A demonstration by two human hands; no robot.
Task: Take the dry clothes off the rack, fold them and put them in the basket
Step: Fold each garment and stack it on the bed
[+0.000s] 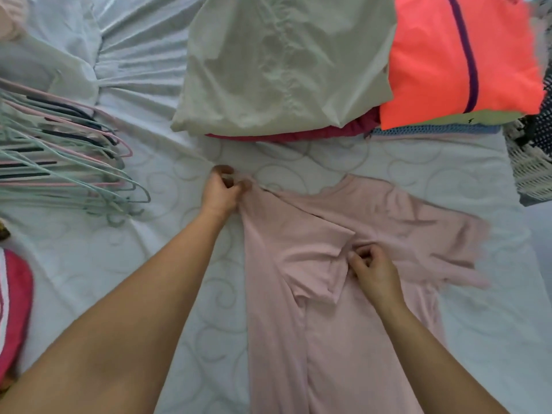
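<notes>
A pale pink T-shirt (301, 309) lies spread on the white bed (179, 264), its left side folded in over the body. My left hand (222, 189) pinches the shirt's upper left shoulder corner. My right hand (373, 268) pinches the folded-in sleeve near the shirt's middle. The right sleeve lies flat toward the right. A woven white basket (531, 171) shows at the right edge, partly cut off.
Folded clothes sit at the far side: a cream garment (283, 64) over a dark red one, and a bright orange garment (460, 58) on a stack. Several pink and mint hangers (65, 156) lie at the left. A pink-red item (13, 309) is at the left edge.
</notes>
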